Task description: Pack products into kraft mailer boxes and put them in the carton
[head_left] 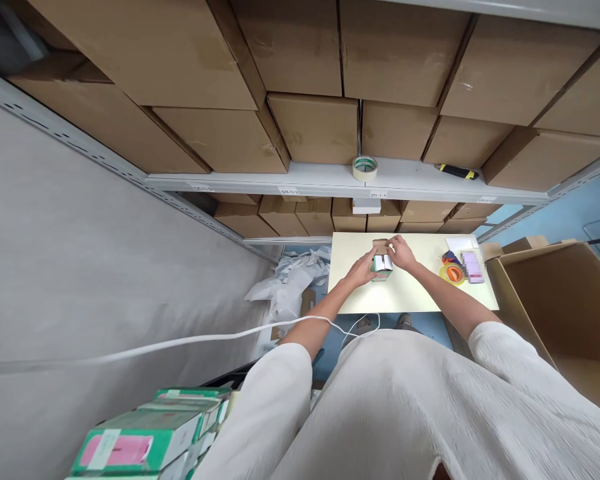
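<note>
A small green and white box (382, 274) stands on the pale tabletop (355, 297), its brown inner flap raised at the far side. White items or inner flaps show in its opening; I cannot make out which. My left hand (362, 270) grips the box from the left, thumb near the top edge. On the other side, my right hand (401, 253) is closed with its fingertips at the raised flap. The box's lower left side is partly hidden by my left hand.
Tape rolls (453, 272) and a purple item (473, 265) lie at the table's right. A large open carton (525, 300) stands beside it. Shelves of cardboard boxes (313, 127) rise ahead, holding a tape roll (365, 169) and a cutter knife (457, 172). A white cable (195, 339) crosses in front.
</note>
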